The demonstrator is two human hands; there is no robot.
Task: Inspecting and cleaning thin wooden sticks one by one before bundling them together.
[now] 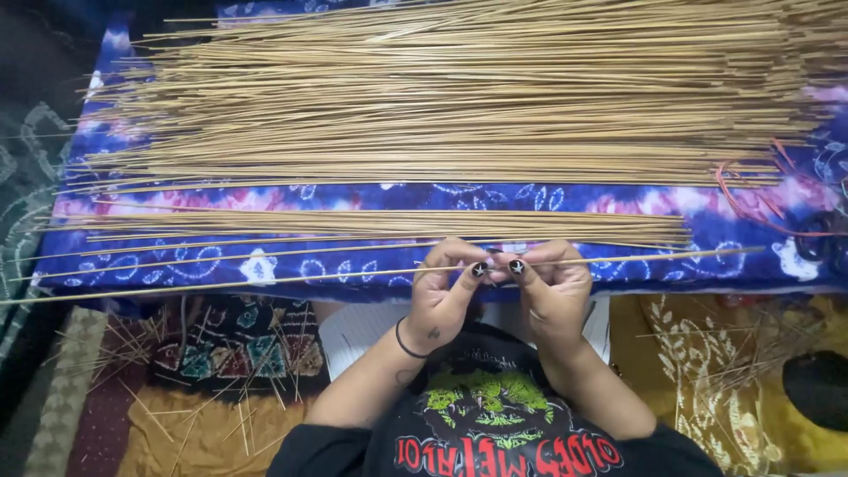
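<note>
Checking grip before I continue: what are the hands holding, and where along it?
Both hands, left hand and right hand, pinch one long thin stick between fingertips, near its middle, above the blue patterned cloth.

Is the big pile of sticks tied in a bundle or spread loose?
Spread loose: the big pile of sticks fans out flat across the blue patterned cloth, with no tie visible around it.

Large stick pile (459,88) behind smaller bundle (380,223) on cloth (265,265), broken bits (177,371) on mat below left

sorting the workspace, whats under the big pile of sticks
A blue, purple and pink patterned cloth shows around the big stick pile. Whatever supports the cloth is covered.
</note>
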